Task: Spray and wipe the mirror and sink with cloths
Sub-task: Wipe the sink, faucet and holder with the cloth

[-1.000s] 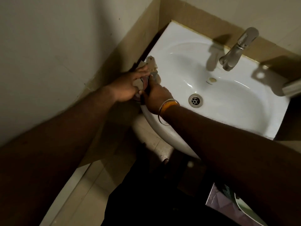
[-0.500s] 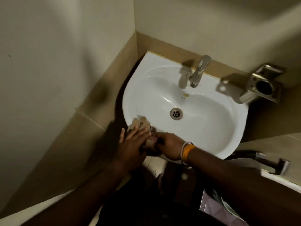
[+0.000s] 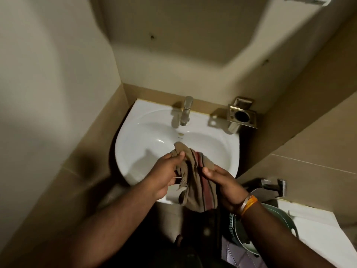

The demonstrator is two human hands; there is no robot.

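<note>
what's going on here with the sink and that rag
A person stands over a white sink in a tiled corner, holding a brown striped cloth above the basin. The left hand pinches its upper edge and the right hand grips the other side, so the cloth hangs bunched between them, off the sink. The faucet shows no running water.

Single head-worn view, set above and close in, facing forward and steeply down into a room corner; wide-angle bending shows at the frame edges. The white ceramic wall-hung basin sits centre frame with its brushed-metal tap at the far side, the beige wall filling the left and a white ledge at near right. Both forearms enter from the near edge; no second view is supplied.
</note>
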